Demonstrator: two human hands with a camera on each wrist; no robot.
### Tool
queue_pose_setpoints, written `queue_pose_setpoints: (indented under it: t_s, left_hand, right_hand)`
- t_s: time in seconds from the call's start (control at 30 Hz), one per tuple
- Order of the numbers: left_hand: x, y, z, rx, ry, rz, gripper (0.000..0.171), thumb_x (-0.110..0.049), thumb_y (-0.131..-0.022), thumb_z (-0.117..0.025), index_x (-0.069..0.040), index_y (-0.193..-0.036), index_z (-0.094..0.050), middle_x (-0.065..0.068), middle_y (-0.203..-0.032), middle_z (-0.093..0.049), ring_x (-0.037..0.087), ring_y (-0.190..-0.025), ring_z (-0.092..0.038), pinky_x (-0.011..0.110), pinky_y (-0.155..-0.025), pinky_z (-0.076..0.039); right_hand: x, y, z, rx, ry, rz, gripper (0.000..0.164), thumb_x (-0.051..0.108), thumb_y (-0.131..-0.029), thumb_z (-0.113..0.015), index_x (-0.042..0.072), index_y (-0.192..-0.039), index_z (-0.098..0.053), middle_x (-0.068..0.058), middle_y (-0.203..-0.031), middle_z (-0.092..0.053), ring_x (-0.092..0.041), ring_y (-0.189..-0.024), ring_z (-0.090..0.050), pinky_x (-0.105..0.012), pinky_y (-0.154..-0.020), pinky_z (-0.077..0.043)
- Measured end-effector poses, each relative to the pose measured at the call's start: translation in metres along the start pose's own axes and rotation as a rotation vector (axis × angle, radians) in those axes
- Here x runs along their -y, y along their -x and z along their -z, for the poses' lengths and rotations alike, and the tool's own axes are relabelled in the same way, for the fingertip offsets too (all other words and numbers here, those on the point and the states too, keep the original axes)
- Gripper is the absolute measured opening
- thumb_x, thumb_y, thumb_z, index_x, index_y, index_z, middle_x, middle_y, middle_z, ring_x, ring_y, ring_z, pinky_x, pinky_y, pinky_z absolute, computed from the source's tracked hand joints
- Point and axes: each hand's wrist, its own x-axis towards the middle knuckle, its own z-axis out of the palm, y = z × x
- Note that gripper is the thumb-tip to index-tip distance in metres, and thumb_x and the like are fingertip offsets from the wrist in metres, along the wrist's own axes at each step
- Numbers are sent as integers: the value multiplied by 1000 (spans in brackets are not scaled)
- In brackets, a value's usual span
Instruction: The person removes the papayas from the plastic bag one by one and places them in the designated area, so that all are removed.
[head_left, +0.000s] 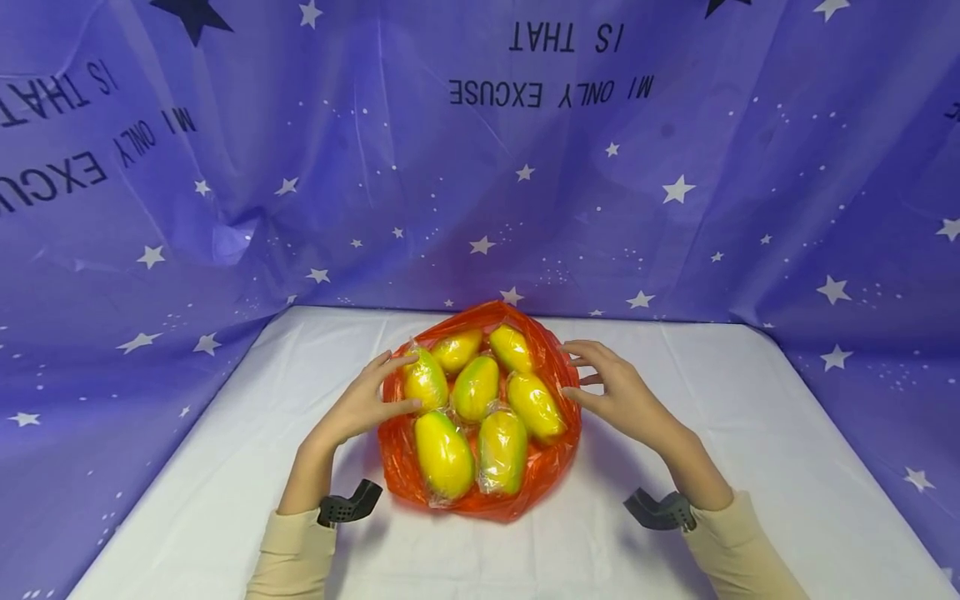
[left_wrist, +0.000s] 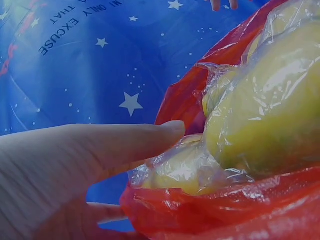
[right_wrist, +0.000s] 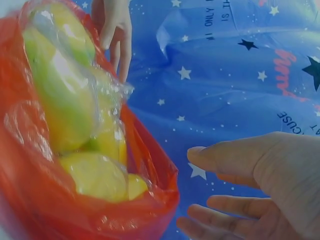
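Observation:
A red plastic bag (head_left: 555,458) lies wide-mouthed on the white table, holding several yellow-green mangoes (head_left: 444,454), each in clear plastic wrap. At the bag's left rim is my left hand (head_left: 360,404), thumb and fingers spread. The left wrist view has its thumb (left_wrist: 150,137) extended by the rim, close to a wrapped mango (left_wrist: 280,100); the other fingertips are partly hidden behind the red film. My right hand (head_left: 626,400) reaches toward the bag's right side with its fingers apart. In the right wrist view, a gap separates this hand (right_wrist: 265,185) from the bag (right_wrist: 160,180).
The bag stands on a white-covered table (head_left: 697,383), near its back edge. A purple-blue curtain (head_left: 570,225) with stars and lettering hangs behind the table and along both sides. Dark camera mounts (head_left: 351,504) sit on both wrists.

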Motion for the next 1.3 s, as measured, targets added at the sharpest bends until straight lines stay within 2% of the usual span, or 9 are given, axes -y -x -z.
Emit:
queue_pose_setpoints:
  t_s: [0.27,0.43,0.57,0.77,0.9,1.03,1.3]
  left_hand:
    - [2,0,-1,55,90,-7,80,-33,-78,-81,-22,-147,-42,17,-158,-18,40,-142,-16,68,-105,-19]
    - [4,-1,-4,56,104,-14,80,-31,-78,-80,-22,-148,-41,18,-156,-22,42,-140,-20,68,-104,-22]
    - [5,-3,-6,52,108,-11,81,-29,-78,-81,-19,-148,-41,19,-154,-25,42,-139,-24,66,-105,-23]
    - [4,-3,-8,71,100,22,87,-34,-77,-81,-19,-150,-36,21,-155,-21,42,-138,-25,65,-105,-25]
    - [6,-3,-9,77,96,47,89,-36,-76,-80,-20,-151,-34,23,-155,-16,44,-138,-23,67,-104,-24]
    - [7,-2,-11,79,87,48,89,-37,-77,-80,-19,-151,-35,24,-155,-15,44,-139,-22,66,-105,-22]
    - [6,-3,-12,82,76,62,90,-38,-76,-80,-20,-151,-34,25,-156,-13,45,-139,-20,66,-105,-22]
  right_hand:
    - [6,0,-12,96,-69,7,53,5,-82,-76,9,-131,-56,-7,-132,-55,-30,-110,-60,-46,-86,-52]
    - [5,-1,-17,134,-77,-14,55,6,-82,-76,11,-133,-55,-5,-134,-55,-28,-111,-59,-47,-90,-50]
    - [3,-1,-21,150,-77,-36,57,7,-83,-76,8,-135,-53,-9,-128,-58,-27,-109,-60,-46,-88,-51]
    - [4,1,-25,181,-129,-21,60,8,-84,-75,11,-138,-50,-13,-126,-59,-29,-109,-60,-46,-89,-51]
    - [1,2,-27,208,-78,-30,62,8,-83,-75,10,-139,-48,-12,-131,-56,-28,-113,-58,-45,-93,-49]
    - [-4,2,-27,200,-22,-51,65,8,-81,-77,7,-139,-47,-13,-132,-55,-28,-115,-57,-45,-93,-48]
    - [-15,0,-30,197,-5,-67,66,11,-80,-78,2,-138,-47,-14,-134,-53,-29,-114,-57,-45,-92,-49]
